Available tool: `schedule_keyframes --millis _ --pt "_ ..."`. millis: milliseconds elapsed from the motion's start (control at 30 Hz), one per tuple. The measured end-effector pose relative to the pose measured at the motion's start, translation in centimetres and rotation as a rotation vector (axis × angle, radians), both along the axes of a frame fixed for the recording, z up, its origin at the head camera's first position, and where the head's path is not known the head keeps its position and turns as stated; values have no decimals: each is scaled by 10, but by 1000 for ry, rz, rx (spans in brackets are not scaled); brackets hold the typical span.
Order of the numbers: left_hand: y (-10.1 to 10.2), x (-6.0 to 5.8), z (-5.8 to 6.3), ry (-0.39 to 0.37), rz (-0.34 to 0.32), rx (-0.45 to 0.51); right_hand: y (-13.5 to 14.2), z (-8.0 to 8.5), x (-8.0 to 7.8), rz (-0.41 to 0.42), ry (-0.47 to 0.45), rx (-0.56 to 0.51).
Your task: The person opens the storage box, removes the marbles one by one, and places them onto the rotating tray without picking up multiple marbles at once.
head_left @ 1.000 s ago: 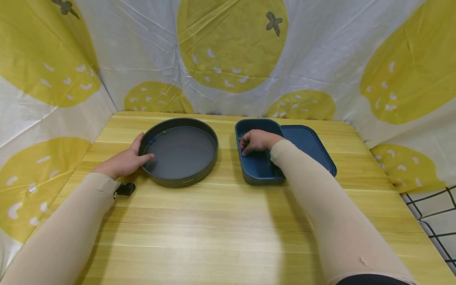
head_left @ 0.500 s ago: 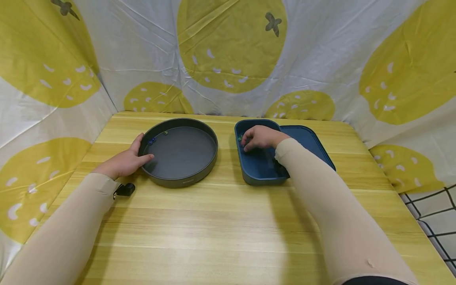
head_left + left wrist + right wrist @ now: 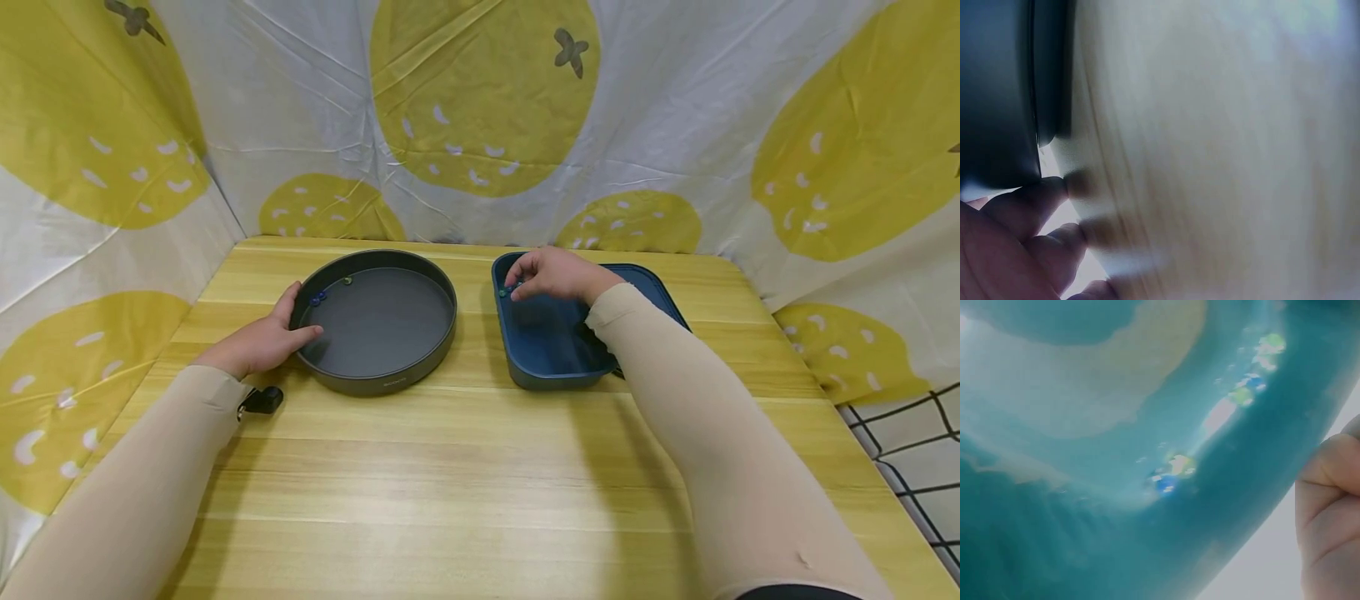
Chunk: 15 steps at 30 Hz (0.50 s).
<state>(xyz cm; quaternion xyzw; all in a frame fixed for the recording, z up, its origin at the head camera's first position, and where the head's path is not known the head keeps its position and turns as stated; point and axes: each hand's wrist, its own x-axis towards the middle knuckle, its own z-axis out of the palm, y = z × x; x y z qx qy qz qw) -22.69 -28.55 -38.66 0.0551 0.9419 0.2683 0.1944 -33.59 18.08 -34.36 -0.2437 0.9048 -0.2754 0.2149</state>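
Left hand (image 3: 262, 340) has its fingers clamped on the round pan (image 3: 382, 321), thumb over the rim, a few beads (image 3: 318, 297) just beyond the thumb. Right hand (image 3: 558, 273) is over the blue box (image 3: 551, 354), fingers bunched close, can't tell if anything's pinched; more beads (image 3: 1243, 396) sit just below. Looks partway, tbh: several left in the box.
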Motion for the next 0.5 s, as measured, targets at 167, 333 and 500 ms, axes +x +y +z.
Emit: schedule_keyframes --millis 167,333,500 --pt "0 0 0 -1 1 8 -10 9 6 -3 -4 -28" --pt "0 0 0 2 -2 8 -24 16 11 28 -19 -68" --pt "1 1 1 0 -3 13 -42 21 15 59 -19 -80"
